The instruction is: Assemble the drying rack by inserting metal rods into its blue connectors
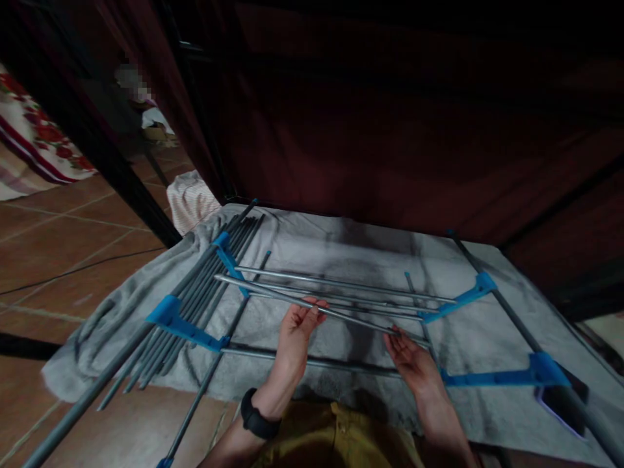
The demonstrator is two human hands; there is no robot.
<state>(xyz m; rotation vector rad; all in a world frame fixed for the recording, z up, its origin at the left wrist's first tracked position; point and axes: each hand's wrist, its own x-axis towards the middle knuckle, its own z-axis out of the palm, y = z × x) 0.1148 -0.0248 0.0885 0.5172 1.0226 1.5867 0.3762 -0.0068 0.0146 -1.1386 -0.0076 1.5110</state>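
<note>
A thin grey metal tube (273,292) slants across the middle of a frame of grey poles and blue plastic brackets. My left hand (299,328) pinches it near its middle, thumb on top. Closer to its right end, my right hand (409,354) has its fingers curled at the tube. Behind it, several tubes (341,281) span between the far left bracket (227,257) and the far right bracket (463,299). Another tube (341,365) runs from the near left bracket (188,330) toward the near right bracket (507,377), passing behind my wrists.
Several loose tubes (209,292) lie in a bundle on the left of the grey blanket (312,234). A dark phone-like object (560,409) rests at right, partly under a pole. Dark red cloth (370,143) hangs behind. Brown floor tiles (73,260) show at left.
</note>
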